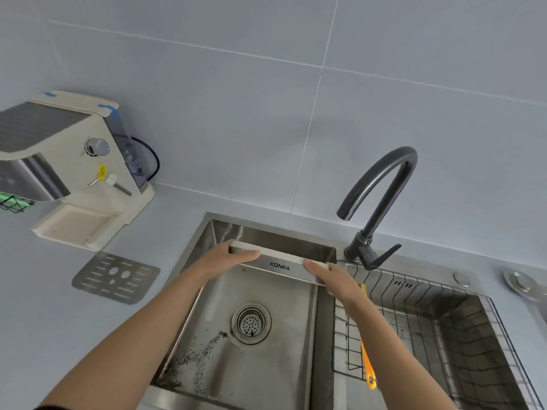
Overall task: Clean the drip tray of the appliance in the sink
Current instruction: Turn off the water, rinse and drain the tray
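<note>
The drip tray (279,266), cream with a silver front marked KONKA, hangs tilted on edge over the left basin of the steel sink (207,291). My left hand (233,257) grips its left end and my right hand (328,275) grips its right end. Dark coffee grounds (195,359) are scattered on the basin floor beside the drain (251,322). The cream coffee machine (74,161) stands on the counter at the left, its base slot uncovered. The tray's perforated metal grate (115,278) lies flat on the counter in front of the machine.
A dark gooseneck faucet (381,202) rises behind the sink, its spout over the basin's back right corner. A wire rack (429,321) sits in the right basin, with a yellow-handled tool (367,350) on its left edge. A round metal lid (522,284) lies at the far right.
</note>
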Tool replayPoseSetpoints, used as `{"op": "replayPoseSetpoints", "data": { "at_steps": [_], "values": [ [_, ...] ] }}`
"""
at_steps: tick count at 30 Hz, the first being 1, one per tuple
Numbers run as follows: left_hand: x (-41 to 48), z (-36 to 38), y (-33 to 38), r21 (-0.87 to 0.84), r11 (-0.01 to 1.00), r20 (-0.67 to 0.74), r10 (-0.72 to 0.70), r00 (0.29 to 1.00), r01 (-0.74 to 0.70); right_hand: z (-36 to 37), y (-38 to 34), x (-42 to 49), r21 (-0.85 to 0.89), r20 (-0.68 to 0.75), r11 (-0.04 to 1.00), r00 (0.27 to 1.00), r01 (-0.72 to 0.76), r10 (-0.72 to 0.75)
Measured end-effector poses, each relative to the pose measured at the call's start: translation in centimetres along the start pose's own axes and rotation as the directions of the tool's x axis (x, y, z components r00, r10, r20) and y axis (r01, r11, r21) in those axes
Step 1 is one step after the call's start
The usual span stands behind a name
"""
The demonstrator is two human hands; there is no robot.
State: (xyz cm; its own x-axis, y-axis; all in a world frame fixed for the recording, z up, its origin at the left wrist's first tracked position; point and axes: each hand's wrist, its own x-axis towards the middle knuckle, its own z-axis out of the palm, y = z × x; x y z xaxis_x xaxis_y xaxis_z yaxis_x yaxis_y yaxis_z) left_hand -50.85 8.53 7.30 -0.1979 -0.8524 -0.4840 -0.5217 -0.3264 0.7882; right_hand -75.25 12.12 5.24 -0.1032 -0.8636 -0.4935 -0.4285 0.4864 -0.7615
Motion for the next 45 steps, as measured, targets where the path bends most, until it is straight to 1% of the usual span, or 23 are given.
{"op": "replayPoseSetpoints", "data": {
  "at_steps": [1, 5, 9, 11, 13, 17, 22, 25, 29, 33, 37, 41, 45],
  "values": [
    [-0.1, -0.1, -0.1, 0.0, 1.0, -0.02, 0.03, 0.999, -0.03, -0.1, -0.2, -0.2, 0.005, 0.012, 1.0, 1.0, 0.025, -0.025],
    [-0.7, -0.9, -0.5, 0.003, 0.997, -0.056, 0.076, 0.996, -0.075, -0.4, -0.8, -0.4, 0.058, 0.068, 0.989, 0.988, 0.134, -0.138],
    [-2.3, -1.3, -0.5, 0.008, 0.982, -0.081, 0.19, 0.978, -0.19, -0.2, -2.1, -1.3, 0.054, 0.092, 0.944, 0.939, 0.327, -0.331],
    [-2.9, -1.5, -0.9, 0.027, 0.97, -0.103, 0.243, 0.965, -0.241, 0.2, -2.4, -1.4, 0.036, 0.08, 0.919, 0.915, 0.393, -0.394],
    [-3.4, -1.8, -1.5, 0.045, 0.96, -0.123, 0.28, 0.952, -0.277, 0.8, -2.7, -1.7, 0.02, 0.079, 0.904, 0.901, 0.427, -0.427],
    [-4.2, -2.5, -2.7, 0.056, 0.952, -0.158, 0.305, 0.939, -0.3, 2.2, -3.4, -2.3, -0.041, 0.039, 0.885, 0.886, 0.464, -0.463],
    [-5.3, -4.5, -3.8, 0.064, 0.959, -0.171, 0.282, 0.944, -0.274, 4.6, -4.6, -2.8, -0.065, 0.021, 0.895, 0.897, 0.441, -0.441],
    [-5.3, -6.1, -4.8, 0.061, 0.954, -0.171, 0.3, 0.939, -0.294, 6.6, -5.5, -3.2, -0.072, -0.01, 0.902, 0.904, 0.425, -0.427],
    [-4.8, -9.2, -7.6, 0.021, 0.946, -0.133, 0.325, 0.936, -0.325, 10.3, -6.4, -3.6, -0.091, -0.06, 0.918, 0.918, 0.386, -0.392],
    [-4.2, -13.1, -10.7, 0.04, 0.935, -0.075, 0.356, 0.932, -0.354, 15.4, -7.6, -4.3, -0.082, -0.129, 0.934, 0.926, 0.348, -0.356],
    [-4.0, -17.5, -13.7, 0.084, 0.909, -0.016, 0.41, 0.912, -0.407, 21.4, -8.9, -5.6, -0.028, -0.21, 0.953, 0.931, 0.301, -0.3],
    [-4.9, -21.8, -17.7, 0.142, 0.903, 0.043, 0.404, 0.914, -0.406, 27.9, -9.7, -7.4, 0.022, -0.271, 0.975, 0.94, 0.222, -0.208],
    [-6.1, -25.1, -21.8, 0.118, 0.91, 0.132, 0.383, 0.914, -0.398, 33.7, -10.0, -8.8, 0.026, -0.277, 0.986, 0.949, 0.162, -0.149]
  ]
}}
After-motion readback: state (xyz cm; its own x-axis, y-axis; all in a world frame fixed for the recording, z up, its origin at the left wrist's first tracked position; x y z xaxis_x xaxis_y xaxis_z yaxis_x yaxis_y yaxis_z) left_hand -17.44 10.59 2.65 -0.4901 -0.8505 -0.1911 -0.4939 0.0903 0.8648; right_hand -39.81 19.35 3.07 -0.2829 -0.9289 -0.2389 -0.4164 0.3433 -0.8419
